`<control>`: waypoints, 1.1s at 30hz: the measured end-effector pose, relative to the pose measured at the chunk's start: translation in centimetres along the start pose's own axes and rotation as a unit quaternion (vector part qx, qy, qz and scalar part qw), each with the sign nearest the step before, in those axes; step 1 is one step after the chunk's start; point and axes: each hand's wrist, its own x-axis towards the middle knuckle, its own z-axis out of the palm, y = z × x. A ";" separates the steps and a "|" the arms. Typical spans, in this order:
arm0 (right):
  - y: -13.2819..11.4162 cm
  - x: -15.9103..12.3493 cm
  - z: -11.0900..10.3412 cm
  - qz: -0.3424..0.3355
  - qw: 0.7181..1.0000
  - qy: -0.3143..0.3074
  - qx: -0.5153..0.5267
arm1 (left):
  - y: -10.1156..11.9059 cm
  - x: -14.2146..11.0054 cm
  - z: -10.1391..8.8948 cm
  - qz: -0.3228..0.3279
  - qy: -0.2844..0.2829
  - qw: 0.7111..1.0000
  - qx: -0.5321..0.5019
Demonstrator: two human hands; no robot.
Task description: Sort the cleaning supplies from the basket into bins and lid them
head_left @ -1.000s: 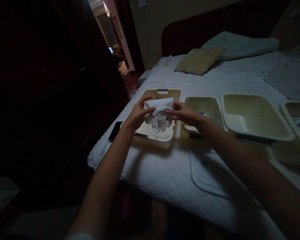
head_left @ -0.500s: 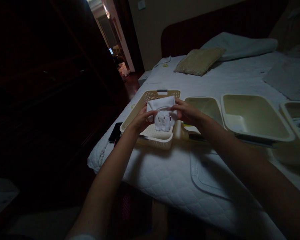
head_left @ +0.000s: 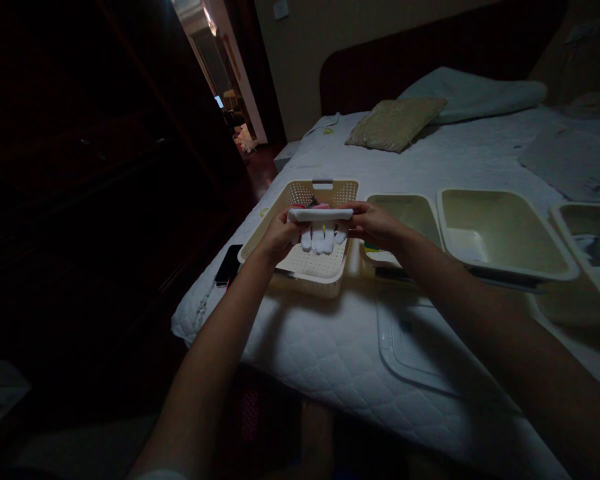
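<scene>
1. Where the quilted bed (head_left: 330, 347) comes nearest the camera, a clear plastic lid (head_left: 420, 347) lies flat on it, set apart from any tub, which leaves the tubs open at the top.
2. A dark phone (head_left: 229, 264) rests at the bed's left edge, just beside the basket and out of the way of both arms.
3. The left hand (head_left: 275, 237) pinches the left end of the white glove (head_left: 320, 227), thumb on top and fingers under, so that end stays level.
4. The right hand (head_left: 375, 225) pinches the opposite end the same way; between the two grips the cuff is stretched into a flat, taut band and the glove's fingers hang straight down.
5. The glove is held in the air directly above the perforated basket (head_left: 307, 267), clear of its floor; something red and dark lies in the basket's far end, too dim to name.
6. To the right, three cream tubs stand in a row, the nearest tub (head_left: 405, 213) just beside the basket and behind the right hand, within easy reach.
7. Farther back, a tan cushion (head_left: 395, 123) leans against a pale pillow (head_left: 475, 97) by the headboard.
</scene>
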 end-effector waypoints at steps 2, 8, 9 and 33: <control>-0.1 -0.2 0.2 0.017 1.000 -0.009 -0.004 | 0.2 -0.1 -0.2 0.004 0.005 1.000 -0.005; -0.9 -0.3 0.2 0.027 1.000 -0.012 -0.006 | 1.6 -0.8 -0.5 -0.025 -0.048 0.996 -0.068; -1.0 -0.3 0.1 0.026 1.000 -0.015 -0.007 | 1.8 -0.9 -0.5 -0.031 -0.054 0.995 -0.074; 0.6 0.7 0.1 -0.097 0.991 0.005 -0.095 | 0.9 -0.9 -0.4 -0.018 -0.110 0.992 0.064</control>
